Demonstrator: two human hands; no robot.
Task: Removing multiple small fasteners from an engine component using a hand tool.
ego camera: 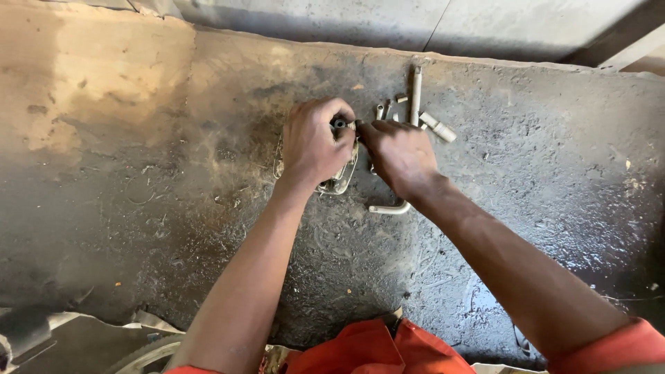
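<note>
Metal housing (339, 181), a pale cast part with a rounded lower rim, lies on the grimy workbench (138, 208) just under your two hands, near the middle of the surface and toward its far edge. Your left hand (313, 145) is curled over the top of it, fingers wrapped around what looks like a small dark cylindrical fitting (339, 124) at the upper end; most of the part is hidden beneath your palm. Your right hand (400, 156) comes in from the other side, thumb and fingertips pressed together against that same fitting, so both hands meet at one spot. Whether you are pinching a fastener there or only steadying the piece, the view does not show.

Judging from how things lie, the work looks only partly done: several loose pieces sit unassembled beyond your knuckles. A long metal rod (416, 93) lies upright just past your right hand, with a short silvery sleeve (439, 127) slanting beside it and a few small bolts (383, 109) clustered between them and your fingers. A bent L-shaped key (390, 208) rests on the bench just below your right wrist, untouched.

Farther out, the bench is dark with oil and scratches at the centre and paler, dusty brown at its left end. Your orange garment (374, 350) shows at the bottom edge.
</note>
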